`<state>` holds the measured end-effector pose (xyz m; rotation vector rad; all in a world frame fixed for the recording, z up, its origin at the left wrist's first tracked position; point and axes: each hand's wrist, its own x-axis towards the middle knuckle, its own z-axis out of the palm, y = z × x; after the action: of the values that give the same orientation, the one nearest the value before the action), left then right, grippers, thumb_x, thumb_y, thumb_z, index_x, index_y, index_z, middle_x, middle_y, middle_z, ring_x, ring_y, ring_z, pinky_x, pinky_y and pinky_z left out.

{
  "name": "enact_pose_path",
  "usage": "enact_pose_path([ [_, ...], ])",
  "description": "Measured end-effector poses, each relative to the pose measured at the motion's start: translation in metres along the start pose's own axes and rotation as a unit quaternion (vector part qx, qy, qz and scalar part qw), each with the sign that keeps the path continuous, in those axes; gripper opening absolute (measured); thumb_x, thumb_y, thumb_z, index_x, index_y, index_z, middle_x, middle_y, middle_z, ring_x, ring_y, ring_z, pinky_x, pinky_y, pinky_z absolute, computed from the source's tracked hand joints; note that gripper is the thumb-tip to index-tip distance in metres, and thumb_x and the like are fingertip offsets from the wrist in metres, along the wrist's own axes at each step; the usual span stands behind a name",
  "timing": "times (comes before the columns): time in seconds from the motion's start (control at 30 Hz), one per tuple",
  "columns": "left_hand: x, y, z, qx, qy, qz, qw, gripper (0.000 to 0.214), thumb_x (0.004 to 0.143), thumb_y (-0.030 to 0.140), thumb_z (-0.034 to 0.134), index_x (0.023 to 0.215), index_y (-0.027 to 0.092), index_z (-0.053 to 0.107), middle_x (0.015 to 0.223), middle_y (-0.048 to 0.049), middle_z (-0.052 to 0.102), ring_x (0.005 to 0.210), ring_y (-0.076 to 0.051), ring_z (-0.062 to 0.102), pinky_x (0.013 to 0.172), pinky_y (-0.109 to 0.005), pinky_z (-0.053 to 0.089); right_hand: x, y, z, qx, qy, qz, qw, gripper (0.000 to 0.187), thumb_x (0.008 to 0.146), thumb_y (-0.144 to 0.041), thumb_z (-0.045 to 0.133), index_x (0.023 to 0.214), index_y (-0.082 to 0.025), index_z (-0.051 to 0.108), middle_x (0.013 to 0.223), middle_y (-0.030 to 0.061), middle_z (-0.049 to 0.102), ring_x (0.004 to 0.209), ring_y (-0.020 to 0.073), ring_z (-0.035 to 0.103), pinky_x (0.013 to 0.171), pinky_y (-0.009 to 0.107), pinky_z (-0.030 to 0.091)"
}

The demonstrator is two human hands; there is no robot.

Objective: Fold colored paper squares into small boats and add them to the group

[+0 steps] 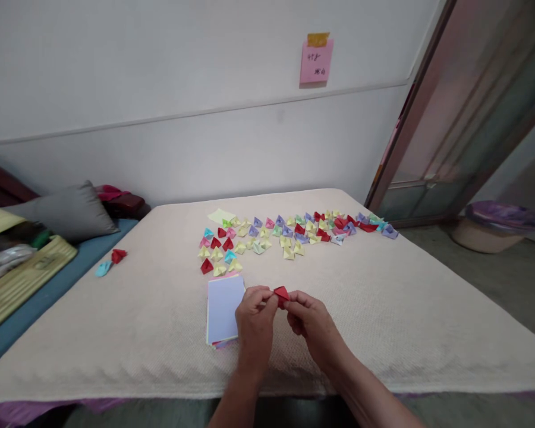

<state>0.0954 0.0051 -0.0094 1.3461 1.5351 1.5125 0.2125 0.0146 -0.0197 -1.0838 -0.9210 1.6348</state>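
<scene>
Between both hands is a small red folded paper piece (281, 295), held just above the cream cloth. My left hand (255, 312) pinches its left side with thumb and fingertips. On the other side, my right hand (309, 315) is closed on the right edge, its fingers curled. Beside and partly behind my left hand lies a stack of coloured paper (225, 309), with a lavender sheet on top and other colours showing at its edges. Beyond the hands, many small folded paper pieces (288, 252) in yellow, red, purple, blue and pink are spread across the cloth.
The cream cloth (160, 309) covers a wide table against a white wall. A red and a light blue folded piece (102, 268) lie at the far left. A grey cushion (81, 211) and a woven basket (31, 276) sit beyond that edge. A lidded bin (494, 229) stands right.
</scene>
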Motion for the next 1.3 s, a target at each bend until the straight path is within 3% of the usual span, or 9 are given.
enact_pose_path([
  [0.23, -0.009, 0.002, 0.006, 0.06, -0.009, 0.044, 0.997, 0.013, 0.077, 0.02, 0.057, 0.071, 0.023, 0.068, 0.092, -0.0056, 0.061, 0.084, -0.019, 0.057, 0.073, -0.029, 0.044, 0.0, 0.002, 0.0, -0.029, 0.045, -0.051, 0.997, 0.01, 0.072, -0.025, 0.059, 0.066, -0.017, 0.061, 0.043, -0.0065, 0.042, 0.043, 0.008, 0.032, 0.043, 0.024, 0.022],
  [0.4, -0.008, 0.008, 0.007, 0.029, -0.021, 0.038, 0.999, 0.015, 0.079, 0.025, 0.056, 0.072, 0.023, 0.07, 0.101, -0.006, 0.061, 0.099, -0.022, 0.055, 0.089, -0.033, 0.039, 0.002, 0.0, -0.004, -0.01, 0.052, -0.046, 0.998, 0.01, 0.07, -0.022, 0.058, 0.061, -0.016, 0.059, 0.043, -0.0063, 0.042, 0.043, 0.0077, 0.031, 0.043, 0.024, 0.022],
  [0.5, -0.004, 0.009, 0.002, -0.044, -0.018, -0.029, 0.998, 0.015, 0.079, 0.027, 0.055, 0.074, 0.021, 0.068, 0.105, -0.0055, 0.062, 0.103, -0.021, 0.054, 0.09, -0.032, 0.039, 0.004, -0.003, -0.009, 0.026, 0.01, -0.004, 1.0, 0.013, 0.069, -0.026, 0.061, 0.061, -0.015, 0.06, 0.045, -0.0049, 0.045, 0.042, 0.0072, 0.03, 0.043, 0.024, 0.018],
  [0.63, 0.001, 0.003, -0.004, -0.166, -0.024, -0.175, 0.97, 0.026, 0.075, 0.031, 0.06, 0.098, 0.02, 0.059, 0.095, -0.0045, 0.064, 0.085, -0.018, 0.061, 0.075, -0.03, 0.046, 0.006, -0.004, -0.014, 0.048, -0.032, 0.019, 0.998, 0.012, 0.066, -0.025, 0.061, 0.06, -0.014, 0.06, 0.048, -0.0029, 0.05, 0.041, 0.0063, 0.03, 0.042, 0.024, 0.015],
  [0.8, 0.003, -0.001, -0.007, -0.26, -0.125, -0.237, 0.928, 0.03, 0.071, 0.025, 0.062, 0.097, 0.015, 0.053, 0.082, -0.0061, 0.065, 0.072, -0.017, 0.062, 0.071, -0.032, 0.047, 0.007, -0.001, -0.012, 0.024, -0.049, 0.025, 0.998, 0.011, 0.065, -0.022, 0.058, 0.056, -0.016, 0.057, 0.04, -0.0055, 0.043, 0.036, 0.0057, 0.028, 0.041, 0.024, 0.012],
  [1.03, 0.007, -0.005, -0.009, -0.111, -0.144, -0.168, 0.969, 0.029, 0.064, 0.015, 0.063, 0.093, 0.014, 0.054, 0.066, -0.0006, 0.064, 0.061, -0.014, 0.058, 0.06, -0.025, 0.041, 0.008, -0.003, -0.014, -0.117, -0.013, -0.007, 0.993, 0.012, 0.064, -0.019, 0.055, 0.053, -0.016, 0.059, 0.038, -0.005, 0.045, 0.038, 0.0068, 0.031, 0.041, 0.023, 0.019],
  [1.3, 0.006, -0.009, -0.006, 0.037, -0.124, -0.108, 0.986, 0.034, 0.063, 0.011, 0.056, 0.097, 0.016, 0.058, 0.058, 0.004, 0.059, 0.057, -0.013, 0.054, 0.056, -0.023, 0.038, 0.014, 0.001, -0.019, -0.278, 0.002, -0.062, 0.959, 0.016, 0.064, -0.02, 0.051, 0.048, -0.019, 0.052, 0.04, -0.006, 0.043, 0.04, 0.0091, 0.038, 0.042, 0.023, 0.027],
])
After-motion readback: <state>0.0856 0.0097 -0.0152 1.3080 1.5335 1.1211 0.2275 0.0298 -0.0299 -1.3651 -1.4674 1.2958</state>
